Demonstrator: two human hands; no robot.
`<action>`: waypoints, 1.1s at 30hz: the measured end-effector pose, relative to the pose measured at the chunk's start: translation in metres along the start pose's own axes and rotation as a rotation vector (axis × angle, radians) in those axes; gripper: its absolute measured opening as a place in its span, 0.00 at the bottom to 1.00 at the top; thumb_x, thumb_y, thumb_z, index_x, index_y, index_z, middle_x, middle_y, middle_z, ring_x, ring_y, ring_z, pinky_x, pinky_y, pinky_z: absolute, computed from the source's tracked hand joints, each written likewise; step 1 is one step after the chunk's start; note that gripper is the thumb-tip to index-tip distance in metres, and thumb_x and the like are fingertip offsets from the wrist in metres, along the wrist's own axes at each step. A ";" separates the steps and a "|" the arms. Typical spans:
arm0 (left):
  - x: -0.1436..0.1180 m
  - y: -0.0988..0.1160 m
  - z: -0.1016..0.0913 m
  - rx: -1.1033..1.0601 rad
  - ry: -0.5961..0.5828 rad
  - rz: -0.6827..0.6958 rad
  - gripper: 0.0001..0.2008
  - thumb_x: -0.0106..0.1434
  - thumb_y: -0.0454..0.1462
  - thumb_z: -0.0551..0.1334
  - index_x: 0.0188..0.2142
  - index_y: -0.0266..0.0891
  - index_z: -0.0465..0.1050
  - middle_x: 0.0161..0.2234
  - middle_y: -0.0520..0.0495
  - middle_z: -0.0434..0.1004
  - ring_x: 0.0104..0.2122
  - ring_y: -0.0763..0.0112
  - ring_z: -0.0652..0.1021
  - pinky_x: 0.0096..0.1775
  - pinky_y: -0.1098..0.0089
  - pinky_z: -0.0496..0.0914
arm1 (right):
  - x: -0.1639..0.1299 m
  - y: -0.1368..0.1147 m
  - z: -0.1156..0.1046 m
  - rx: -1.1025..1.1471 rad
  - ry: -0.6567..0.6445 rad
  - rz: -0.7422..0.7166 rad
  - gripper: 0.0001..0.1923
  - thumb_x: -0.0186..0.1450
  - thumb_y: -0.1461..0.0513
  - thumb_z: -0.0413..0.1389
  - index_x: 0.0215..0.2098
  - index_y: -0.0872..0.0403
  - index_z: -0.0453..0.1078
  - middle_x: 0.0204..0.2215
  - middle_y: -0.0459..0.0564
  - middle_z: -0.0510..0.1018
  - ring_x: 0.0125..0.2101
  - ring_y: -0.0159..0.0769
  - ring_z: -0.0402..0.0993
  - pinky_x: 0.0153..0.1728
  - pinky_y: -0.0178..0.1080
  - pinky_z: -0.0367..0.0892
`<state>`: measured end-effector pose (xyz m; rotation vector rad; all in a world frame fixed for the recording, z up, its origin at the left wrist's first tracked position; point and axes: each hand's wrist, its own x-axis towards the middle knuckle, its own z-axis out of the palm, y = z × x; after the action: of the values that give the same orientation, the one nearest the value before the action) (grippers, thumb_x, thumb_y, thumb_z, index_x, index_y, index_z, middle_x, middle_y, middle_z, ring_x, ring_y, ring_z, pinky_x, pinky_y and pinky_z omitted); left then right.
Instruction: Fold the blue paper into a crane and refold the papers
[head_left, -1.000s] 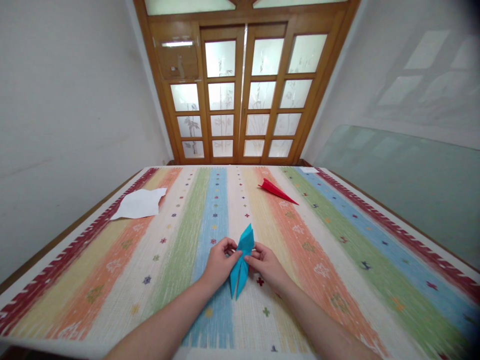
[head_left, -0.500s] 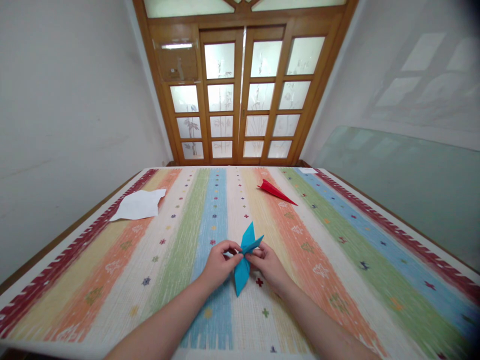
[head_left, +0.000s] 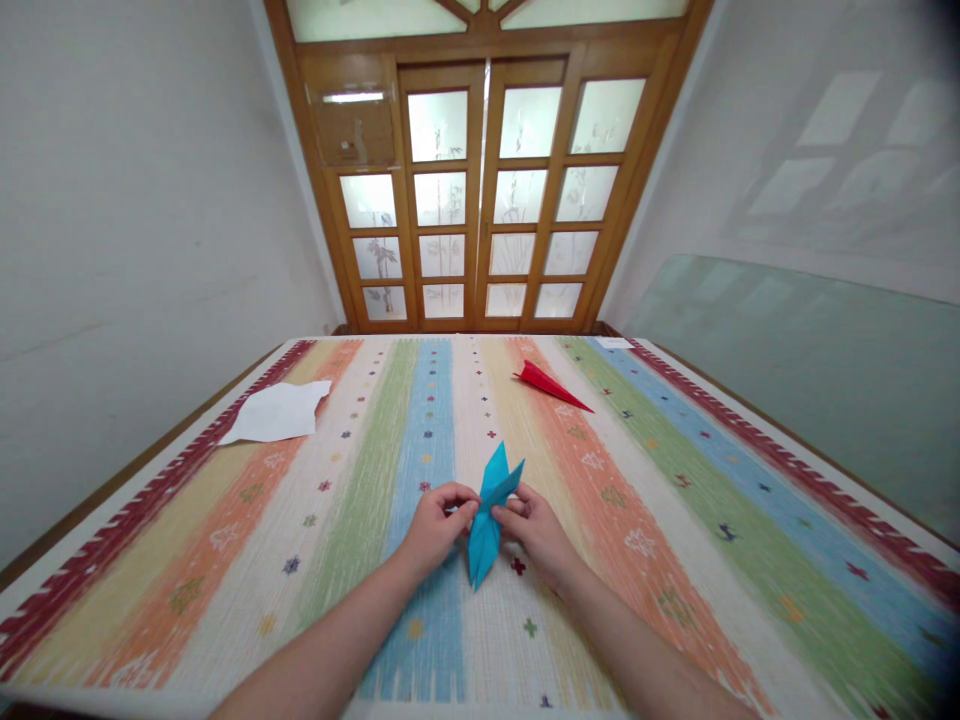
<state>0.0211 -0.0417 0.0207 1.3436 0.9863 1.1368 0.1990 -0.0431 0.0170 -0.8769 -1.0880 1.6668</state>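
Observation:
A blue folded paper (head_left: 486, 540) with several pointed flaps is held between my two hands, just above the tablecloth. My left hand (head_left: 442, 522) pinches its left side near the middle, thumb and fingers closed. On the opposite side, my right hand (head_left: 534, 527) grips the paper near its centre, with the thumb in front. Two flaps point away from me, the right one tilted outward. The lower end points towards me and shows a narrow split at its tip.
A red folded paper (head_left: 553, 385) lies beyond my hands to the right. White paper (head_left: 277, 412) rests at the left, slightly curled. Another small white piece (head_left: 613, 343) sits at the far right edge. The striped tablecloth (head_left: 360, 560) covers the table; wooden doors (head_left: 484, 200) stand behind it.
My left thumb has drawn back left from the paper's middle, baring more of it. The right upper flap stands a little closer to the other, and the lower end now shows a split.

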 end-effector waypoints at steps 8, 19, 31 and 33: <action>0.000 -0.001 0.001 0.123 -0.004 -0.012 0.13 0.60 0.43 0.63 0.35 0.35 0.77 0.30 0.45 0.77 0.27 0.71 0.74 0.31 0.71 0.68 | 0.002 0.002 -0.004 0.005 0.032 0.030 0.21 0.56 0.51 0.67 0.39 0.52 0.65 0.23 0.46 0.78 0.23 0.35 0.75 0.26 0.36 0.68; -0.004 0.002 0.005 0.322 0.059 0.089 0.08 0.60 0.41 0.64 0.30 0.37 0.73 0.29 0.47 0.74 0.29 0.69 0.73 0.32 0.72 0.66 | 0.001 0.004 -0.001 -0.014 0.039 0.030 0.20 0.56 0.51 0.67 0.38 0.54 0.69 0.26 0.48 0.77 0.25 0.35 0.74 0.27 0.37 0.68; -0.007 0.011 0.015 0.386 0.165 0.153 0.04 0.59 0.36 0.61 0.30 0.39 0.68 0.27 0.52 0.71 0.28 0.71 0.69 0.32 0.72 0.61 | 0.001 0.009 0.004 0.001 0.048 0.042 0.18 0.57 0.51 0.65 0.38 0.56 0.74 0.35 0.56 0.80 0.32 0.39 0.77 0.34 0.42 0.72; -0.006 0.011 0.013 0.389 0.175 0.156 0.03 0.59 0.36 0.61 0.30 0.39 0.69 0.27 0.52 0.71 0.29 0.71 0.69 0.33 0.72 0.62 | 0.001 0.010 0.002 -0.013 0.069 0.047 0.18 0.57 0.51 0.65 0.37 0.56 0.74 0.34 0.55 0.80 0.29 0.38 0.77 0.32 0.40 0.72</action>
<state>0.0323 -0.0517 0.0316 1.6741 1.2970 1.2372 0.1934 -0.0447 0.0084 -0.9682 -1.0396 1.6576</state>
